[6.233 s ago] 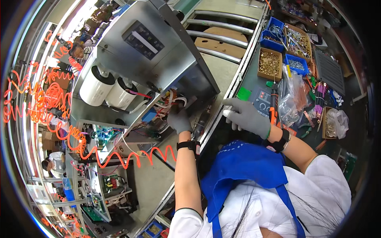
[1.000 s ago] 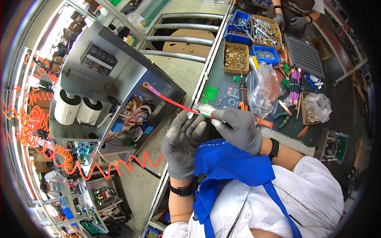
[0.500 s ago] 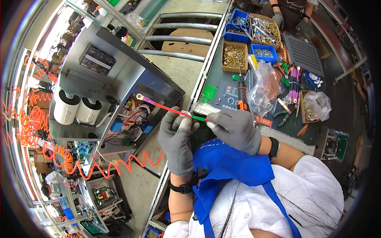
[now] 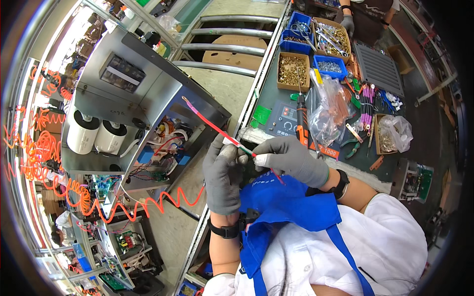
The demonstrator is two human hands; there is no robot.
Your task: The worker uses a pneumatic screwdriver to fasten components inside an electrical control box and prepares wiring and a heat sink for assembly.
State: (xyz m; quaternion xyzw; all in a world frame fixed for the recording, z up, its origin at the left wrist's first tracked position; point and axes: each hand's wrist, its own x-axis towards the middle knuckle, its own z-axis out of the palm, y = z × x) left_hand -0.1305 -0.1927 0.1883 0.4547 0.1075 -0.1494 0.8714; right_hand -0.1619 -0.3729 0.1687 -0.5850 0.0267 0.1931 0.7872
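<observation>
red wire (image 4: pixel 212 126): middle hidden by left hand (image 4: pixel 223 177) | lower end behind right hand (image 4: pixel 289 159)

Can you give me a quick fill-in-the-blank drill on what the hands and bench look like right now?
1. Both hands, the left hand and the right hand, wear ____ gloves.
2. Together they hold a thin ____ cable.
3. The open metal cabinet carries two ____ cylinders on its side.
4. The coiled hose below the cabinet is ____.

Missing words: grey; red; white; orange
</observation>
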